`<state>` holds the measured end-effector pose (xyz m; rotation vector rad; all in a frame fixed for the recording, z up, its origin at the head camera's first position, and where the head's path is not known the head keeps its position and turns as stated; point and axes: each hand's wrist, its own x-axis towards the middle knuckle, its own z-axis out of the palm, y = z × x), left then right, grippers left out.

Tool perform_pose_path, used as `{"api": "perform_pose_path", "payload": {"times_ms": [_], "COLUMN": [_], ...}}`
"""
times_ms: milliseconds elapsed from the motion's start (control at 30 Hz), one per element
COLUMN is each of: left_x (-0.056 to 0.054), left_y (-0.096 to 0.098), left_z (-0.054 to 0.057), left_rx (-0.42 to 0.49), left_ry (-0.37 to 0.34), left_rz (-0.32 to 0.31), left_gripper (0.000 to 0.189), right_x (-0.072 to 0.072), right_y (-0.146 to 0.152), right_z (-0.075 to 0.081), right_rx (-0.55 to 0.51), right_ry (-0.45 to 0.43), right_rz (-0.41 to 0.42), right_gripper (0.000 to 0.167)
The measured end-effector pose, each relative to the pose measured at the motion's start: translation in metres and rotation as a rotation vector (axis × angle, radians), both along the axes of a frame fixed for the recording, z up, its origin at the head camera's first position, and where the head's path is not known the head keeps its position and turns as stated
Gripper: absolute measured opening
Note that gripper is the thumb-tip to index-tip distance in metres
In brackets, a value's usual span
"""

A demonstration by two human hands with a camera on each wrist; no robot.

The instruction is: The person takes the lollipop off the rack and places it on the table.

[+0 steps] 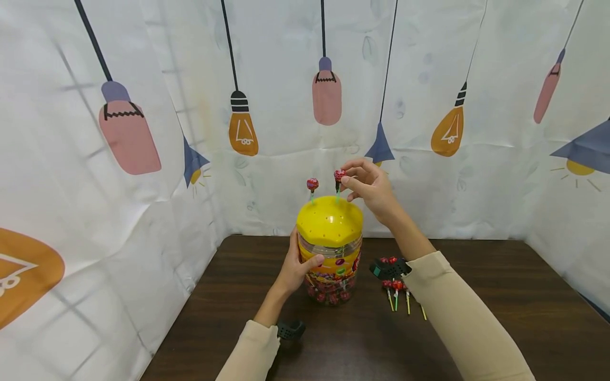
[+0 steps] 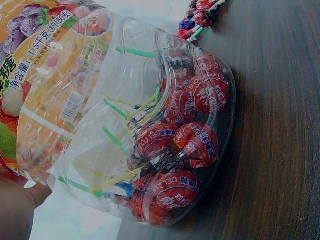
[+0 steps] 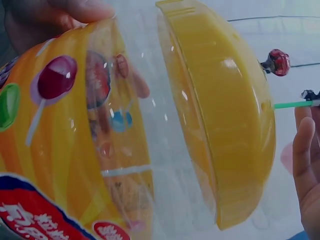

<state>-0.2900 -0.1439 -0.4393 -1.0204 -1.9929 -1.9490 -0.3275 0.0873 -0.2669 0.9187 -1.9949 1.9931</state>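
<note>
A clear plastic candy jar [image 1: 333, 270] with a yellow domed lid [image 1: 330, 222] stands on the table, red-wrapped lollipops [image 2: 172, 192] visible inside its bottom. My left hand [image 1: 296, 264] grips the jar's side, thumb across the front below the lid. Above the lid my right hand [image 1: 369, 188] pinches a red-wrapped lollipop [image 1: 339, 174] by its head. The green stick [image 3: 290, 105] of that lollipop points down into the lid's top. Another lollipop [image 1: 312, 184] stands upright in the lid, to the left. Small holes dot the lid.
Several loose lollipops [image 1: 396, 286] lie on the dark wooden table [image 1: 500, 296] right of the jar, partly hidden by the right wrist's black band [image 1: 388, 269]. A white curtain [image 1: 286, 190] printed with lamps hangs behind and at both sides.
</note>
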Motion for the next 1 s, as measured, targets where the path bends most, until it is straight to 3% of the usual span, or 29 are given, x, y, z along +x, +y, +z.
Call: {"api": "perform_pose_path", "payload": {"times_ms": [467, 1000], "left_x": [-0.003, -0.002], "left_y": [0.0, 0.0], "left_z": [-0.003, -0.002], "left_rx": [0.009, 0.005], "left_ry": [0.001, 0.003], "left_rz": [-0.007, -0.003], "left_gripper": [0.094, 0.093], "right_x": [0.012, 0.022], "right_y": [0.022, 0.048], "right_z": [-0.012, -0.026], "right_rx": [0.005, 0.031], "right_ry": [0.036, 0.069], "right_rz": [0.04, 0.029], "right_gripper": [0.017, 0.018]}}
